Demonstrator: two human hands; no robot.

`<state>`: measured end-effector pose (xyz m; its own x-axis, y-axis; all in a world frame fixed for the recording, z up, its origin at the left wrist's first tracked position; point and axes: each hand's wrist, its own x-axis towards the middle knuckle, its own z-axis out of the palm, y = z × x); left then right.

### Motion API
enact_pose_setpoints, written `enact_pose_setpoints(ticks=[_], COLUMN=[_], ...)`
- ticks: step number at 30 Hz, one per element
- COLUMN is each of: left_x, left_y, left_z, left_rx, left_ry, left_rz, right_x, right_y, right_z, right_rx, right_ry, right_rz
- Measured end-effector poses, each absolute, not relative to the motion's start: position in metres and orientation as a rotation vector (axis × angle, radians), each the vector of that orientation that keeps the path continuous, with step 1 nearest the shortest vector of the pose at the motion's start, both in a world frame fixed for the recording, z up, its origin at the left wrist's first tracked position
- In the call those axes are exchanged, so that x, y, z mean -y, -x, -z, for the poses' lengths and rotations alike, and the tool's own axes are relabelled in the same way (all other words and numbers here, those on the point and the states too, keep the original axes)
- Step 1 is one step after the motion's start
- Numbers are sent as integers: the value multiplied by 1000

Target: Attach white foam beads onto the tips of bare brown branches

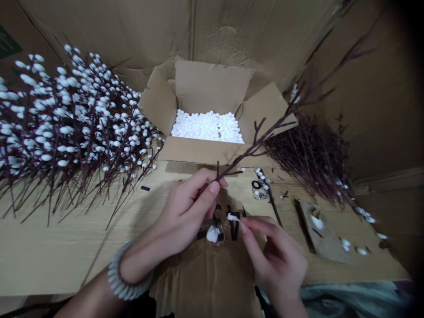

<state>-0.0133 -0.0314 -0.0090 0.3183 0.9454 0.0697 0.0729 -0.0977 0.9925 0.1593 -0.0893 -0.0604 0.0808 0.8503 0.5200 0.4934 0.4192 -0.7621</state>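
In my left hand (190,212), thumb and fingers pinch the lower end of a bare brown artificial branch (248,152). The branch rises toward the upper right, its far twigs blurred. My right hand (273,251) grips a thin stick (240,220) whose tip carries a white, paste-like clump. Just left of that tip, a white blob (212,233) sits on a piece of brown cardboard (208,278) with dark printed letters. The stick's tip and the branch are apart.
Behind my hands stands an open carton (200,150) full of small white balls (205,126). White-berried branches (73,115) are heaped at left, bare brown branches (311,154) at right. Loose white balls (345,243) and a cardboard scrap (326,236) lie on the right; cardboard walls surround the table.
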Motion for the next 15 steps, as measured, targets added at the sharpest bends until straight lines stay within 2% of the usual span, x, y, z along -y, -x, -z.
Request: enact_pose_setpoints(ticks=[7,15], left_x=[31,31], left_y=[13,13], left_z=[5,6], left_rx=[-1058,-1047], left_ry=[-1554,-1611], left_rz=[-889,-846], right_x=[73,56], right_y=[-147,-136], right_z=[31,18], right_rx=[1006,1098], right_ry=[1192,1150], right_rz=[-272,-268])
